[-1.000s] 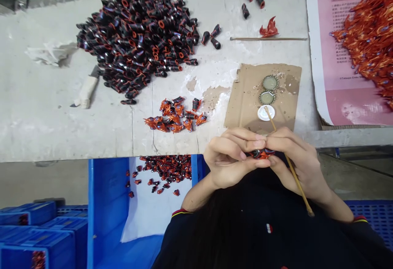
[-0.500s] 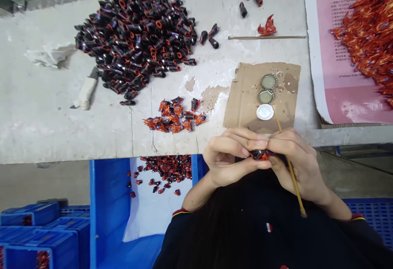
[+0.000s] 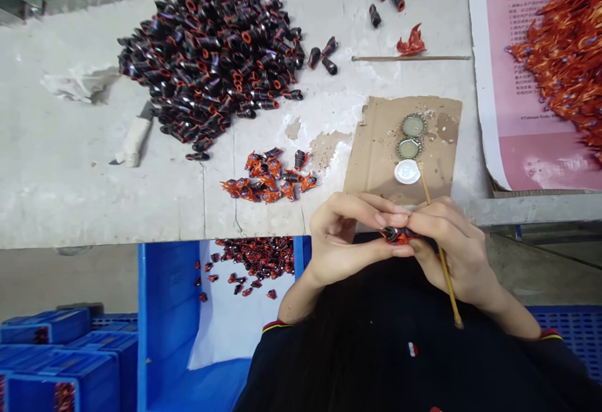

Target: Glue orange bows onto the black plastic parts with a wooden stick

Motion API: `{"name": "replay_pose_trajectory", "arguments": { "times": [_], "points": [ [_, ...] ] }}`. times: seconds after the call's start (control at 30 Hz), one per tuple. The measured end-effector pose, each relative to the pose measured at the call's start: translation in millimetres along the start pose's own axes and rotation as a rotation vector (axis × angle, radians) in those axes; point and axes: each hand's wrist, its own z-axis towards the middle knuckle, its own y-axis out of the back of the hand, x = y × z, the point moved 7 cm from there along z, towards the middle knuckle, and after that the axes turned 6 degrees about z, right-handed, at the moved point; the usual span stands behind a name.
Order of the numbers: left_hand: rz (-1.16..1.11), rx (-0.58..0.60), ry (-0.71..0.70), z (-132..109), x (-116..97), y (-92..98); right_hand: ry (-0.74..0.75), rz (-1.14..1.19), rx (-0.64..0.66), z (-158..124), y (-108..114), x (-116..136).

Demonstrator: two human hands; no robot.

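Observation:
Close in front of my chest, a small black-and-orange plastic figure part (image 3: 396, 234) is pinched between both hands. My left hand (image 3: 345, 236) grips its left end with thumb and fingertips. My right hand (image 3: 454, 246) closes on the right end, which the fingers partly hide. A thin wooden stick (image 3: 448, 277) also runs through the right hand, its tip up near the white cap and its blunt end down by my shirt. Just beyond the hands lies a piece of cardboard (image 3: 376, 148) with a white cap (image 3: 407, 172) and two bottle caps (image 3: 414, 125).
A big heap of black parts (image 3: 211, 54) covers the table's back left. Nearer lies a small group of orange-and-black pieces (image 3: 268, 177). Orange parts (image 3: 564, 54) are piled on a pink sheet at right. Another stick (image 3: 409, 58) lies behind. A blue bin (image 3: 169, 324) stands below the table edge.
My left hand's fingers have shifted slightly on the figure part, and the stick's lower end has swung a little to the left. Both hands keep their hold.

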Motion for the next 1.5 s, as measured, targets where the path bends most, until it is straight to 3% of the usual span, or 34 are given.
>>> {"name": "replay_pose_trajectory", "arguments": {
  "times": [0.17, 0.63, 0.83, 1.03, 1.37, 1.5],
  "points": [
    [0.029, 0.021, -0.040, 4, -2, -1.4, -0.006, 0.023, 0.026, -1, -1, -1],
    [-0.153, 0.135, -0.171, 12, 4, -5.4, 0.043, -0.018, 0.044, -4, -3, 8],
    [-0.213, 0.024, 0.040, 1, 22, -5.5, -0.008, -0.033, 0.017, -4, -4, 4],
    [-0.247, -0.080, 0.284, -8, 27, -7.7, -0.031, -0.029, 0.021, -5, -5, -1],
    [-0.375, -0.072, 0.516, -15, 31, -12.6, -0.044, -0.036, -0.027, -4, -3, -1],
    [-0.374, -0.067, 0.535, -15, 30, -13.4, -0.052, -0.068, -0.034, -4, -2, -1]
  ]
}}
